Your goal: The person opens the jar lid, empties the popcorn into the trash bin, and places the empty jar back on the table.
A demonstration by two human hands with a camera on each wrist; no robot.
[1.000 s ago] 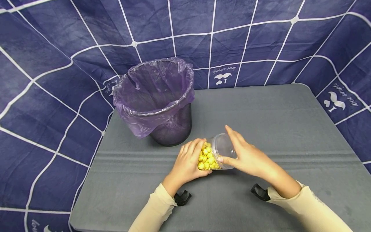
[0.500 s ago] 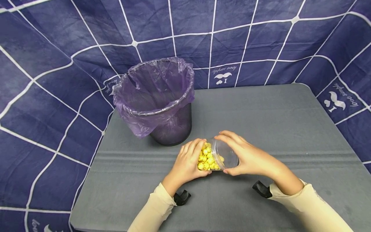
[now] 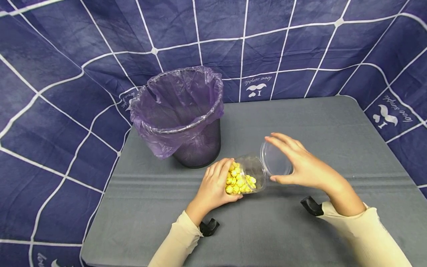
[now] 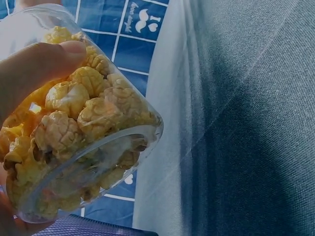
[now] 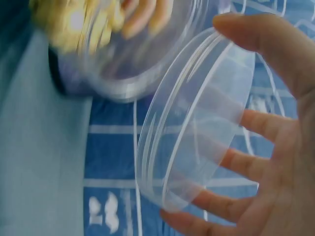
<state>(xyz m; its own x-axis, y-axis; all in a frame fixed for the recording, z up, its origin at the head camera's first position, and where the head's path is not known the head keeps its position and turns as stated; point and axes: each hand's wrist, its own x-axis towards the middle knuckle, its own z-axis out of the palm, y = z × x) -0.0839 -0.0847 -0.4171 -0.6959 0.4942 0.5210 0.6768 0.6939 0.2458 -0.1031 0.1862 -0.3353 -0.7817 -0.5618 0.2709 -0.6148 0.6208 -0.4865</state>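
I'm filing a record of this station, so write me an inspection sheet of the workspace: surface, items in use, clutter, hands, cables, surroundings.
Surface: grey tabletop, faint bands running across it.
Items in use: clear jar, tipped on its side, partly filled with yellow popcorn; clear lid, off the jar and close to its mouth.
Clutter: nothing seen beyond a black mesh bin with a purple liner, upright at the far left.
Hands: left hand grips the jar; right hand holds the lid by its edge.
Cables: nothing seen.
Surroundings: blue fabric backdrop with white grid lines, around the back and sides.
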